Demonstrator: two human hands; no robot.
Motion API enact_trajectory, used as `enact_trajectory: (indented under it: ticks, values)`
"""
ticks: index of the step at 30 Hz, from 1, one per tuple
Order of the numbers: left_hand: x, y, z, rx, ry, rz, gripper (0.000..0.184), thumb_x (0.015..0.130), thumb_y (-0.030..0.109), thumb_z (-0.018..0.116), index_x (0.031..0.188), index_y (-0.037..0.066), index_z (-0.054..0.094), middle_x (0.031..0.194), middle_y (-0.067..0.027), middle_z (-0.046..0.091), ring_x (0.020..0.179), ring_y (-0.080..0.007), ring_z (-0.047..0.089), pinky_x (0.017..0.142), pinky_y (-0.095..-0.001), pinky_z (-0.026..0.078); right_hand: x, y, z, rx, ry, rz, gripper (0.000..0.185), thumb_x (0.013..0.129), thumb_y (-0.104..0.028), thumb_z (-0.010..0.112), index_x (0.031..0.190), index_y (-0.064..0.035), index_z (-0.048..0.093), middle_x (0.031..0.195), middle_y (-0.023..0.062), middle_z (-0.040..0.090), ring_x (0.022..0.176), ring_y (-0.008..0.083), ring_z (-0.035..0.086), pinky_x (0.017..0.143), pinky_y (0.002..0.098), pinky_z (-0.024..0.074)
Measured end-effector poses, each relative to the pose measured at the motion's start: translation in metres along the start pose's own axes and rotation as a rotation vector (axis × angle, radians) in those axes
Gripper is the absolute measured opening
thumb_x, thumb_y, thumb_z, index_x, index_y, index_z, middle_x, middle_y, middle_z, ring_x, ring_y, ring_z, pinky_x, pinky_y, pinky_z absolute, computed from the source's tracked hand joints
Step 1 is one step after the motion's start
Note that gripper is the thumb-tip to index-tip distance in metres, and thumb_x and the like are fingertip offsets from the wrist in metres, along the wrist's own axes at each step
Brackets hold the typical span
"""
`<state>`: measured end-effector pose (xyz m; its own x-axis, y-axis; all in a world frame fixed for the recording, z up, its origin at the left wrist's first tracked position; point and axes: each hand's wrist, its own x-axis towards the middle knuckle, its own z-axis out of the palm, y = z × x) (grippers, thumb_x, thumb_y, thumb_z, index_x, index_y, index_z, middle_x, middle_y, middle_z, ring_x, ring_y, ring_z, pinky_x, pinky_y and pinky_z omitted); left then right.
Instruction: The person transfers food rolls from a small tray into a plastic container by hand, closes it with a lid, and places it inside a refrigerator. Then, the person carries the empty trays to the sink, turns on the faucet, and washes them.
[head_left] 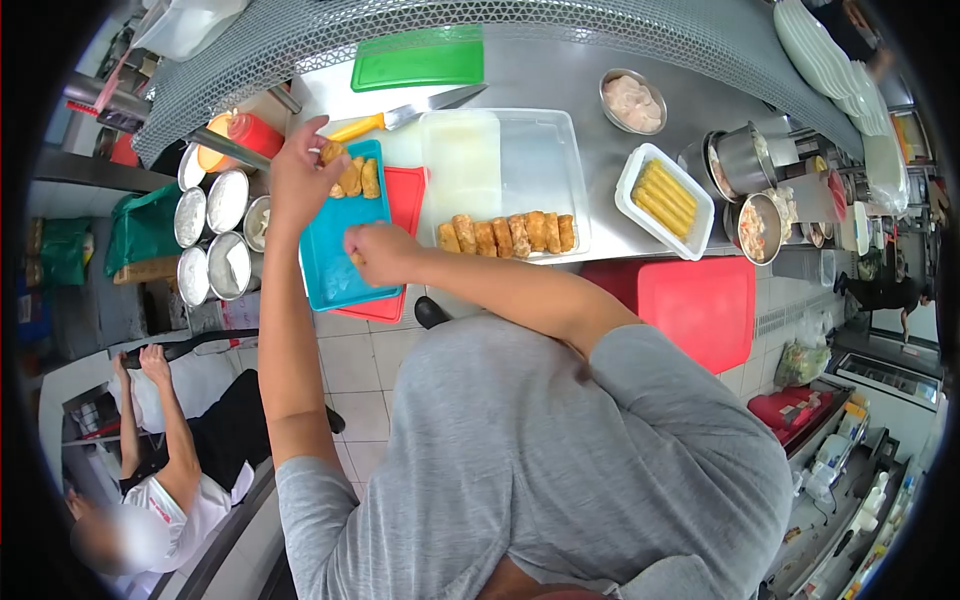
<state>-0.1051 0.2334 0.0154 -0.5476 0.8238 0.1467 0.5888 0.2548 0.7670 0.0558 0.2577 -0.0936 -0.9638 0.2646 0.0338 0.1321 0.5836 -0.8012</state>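
My left hand pinches a golden-brown roll at the far end of the blue tray. Beside that roll, several similar rolls lie in the tray. Over the tray's right edge is my right hand, its fingers curled closed; whatever it may hold is hidden. To the right, a translucent plastic container has a row of browned rolls along its near side. A knife with a yellow handle lies beyond the blue tray.
A red lid lies under the blue tray. At the right are a white tub of yellow rolls, a bowl of pink paste and steel pots. Several round tins stand left. A co-worker holds a dark handle at lower left.
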Motion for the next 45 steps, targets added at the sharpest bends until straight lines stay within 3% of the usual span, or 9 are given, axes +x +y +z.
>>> enact_trajectory:
  ticks: [5,8,13,21,27,30,32,36,45]
  values:
    - [0.016,0.008,0.044,0.045,-0.083,0.07,0.063,0.079,0.008,0.081,0.137,0.004,0.058,0.101,-0.0106,0.066,0.081,-0.0164,0.066,0.072,-0.0312,0.056,-0.064,0.016,-0.107,0.436,0.093,0.132,0.03,0.073,-0.01,0.08,0.098,-0.0022,0.066,0.095,0.0111,0.071,0.081,0.0191,0.069,0.072,0.0343,0.0568]
    - [0.011,0.011,0.087,0.064,-0.162,0.108,0.062,0.077,0.006,0.08,0.134,0.001,0.059,0.106,-0.0174,0.067,0.084,-0.0271,0.068,0.077,-0.0375,0.057,-0.129,0.054,-0.181,0.046,0.19,0.338,0.028,0.073,-0.009,0.078,0.098,-0.0026,0.069,0.096,0.0085,0.072,0.081,0.0178,0.069,0.074,0.0333,0.0569]
    - [0.002,0.012,0.148,0.245,-0.327,0.212,0.053,0.078,0.007,0.078,0.127,-0.002,0.058,0.114,-0.0214,0.065,0.099,-0.0363,0.068,0.086,-0.045,0.057,-0.195,0.137,-0.217,-0.399,0.058,0.569,0.026,0.073,-0.013,0.075,0.098,-0.0039,0.072,0.094,0.0165,0.073,0.091,0.0344,0.07,0.083,0.0415,0.0569]
    - [-0.004,0.014,0.173,0.861,-0.506,0.349,0.015,0.085,0.013,0.065,0.097,0.007,0.07,0.105,-0.0125,0.07,0.101,-0.0331,0.065,0.084,-0.0476,0.052,-0.193,0.134,-0.206,-0.684,-0.188,0.741,0.025,0.085,-0.02,0.067,0.106,-0.008,0.074,0.108,0.0149,0.072,0.106,0.0345,0.068,0.09,0.0476,0.0557]
    - [-0.014,0.017,0.147,0.61,-0.413,0.238,0.028,0.081,0.018,0.07,0.107,0.006,0.071,0.106,-0.0142,0.071,0.106,-0.0366,0.065,0.09,-0.0491,0.052,-0.161,0.113,-0.203,-0.434,0.133,0.495,0.026,0.083,-0.021,0.073,0.105,-0.0066,0.072,0.108,0.0137,0.073,0.103,0.0341,0.069,0.089,0.0456,0.0556]
    - [-0.004,-0.037,0.1,0.419,-0.032,0.179,0.038,0.08,0.019,0.073,0.115,0.005,0.069,0.111,-0.0176,0.07,0.109,-0.0403,0.064,0.095,-0.0481,0.052,-0.111,0.082,-0.181,-0.276,0.23,0.353,0.028,0.082,-0.022,0.074,0.106,-0.0069,0.071,0.107,0.0137,0.073,0.104,0.0343,0.068,0.088,0.0454,0.0554]
    - [0.002,-0.055,0.053,0.472,-0.027,-0.078,0.045,0.081,0.017,0.073,0.123,0.002,0.064,0.117,-0.0227,0.067,0.11,-0.0424,0.064,0.096,-0.0467,0.053,-0.071,0.059,-0.156,-0.258,0.254,0.25,0.029,0.081,-0.021,0.075,0.107,-0.0076,0.07,0.105,0.0131,0.073,0.103,0.0346,0.068,0.087,0.0455,0.0554]
    - [-0.01,-0.12,0.027,0.626,-0.066,-0.109,0.049,0.083,0.015,0.07,0.129,0.0,0.057,0.121,-0.0257,0.063,0.11,-0.043,0.063,0.097,-0.0479,0.052,0.016,0.018,-0.104,-0.329,0.182,0.028,0.034,0.081,-0.022,0.075,0.11,-0.0048,0.068,0.106,0.0151,0.072,0.102,0.0359,0.067,0.088,0.0459,0.0548]
    - [-0.017,-0.103,0.035,0.805,-0.083,-0.258,0.052,0.084,0.014,0.064,0.134,0.004,0.055,0.125,-0.0188,0.061,0.117,-0.0353,0.055,0.096,-0.0463,0.043,0.1,0.017,-0.05,-0.937,-0.086,0.054,0.039,0.073,-0.02,0.073,0.107,-0.0021,0.067,0.103,0.0155,0.072,0.109,0.0295,0.062,0.095,0.0393,0.0424]
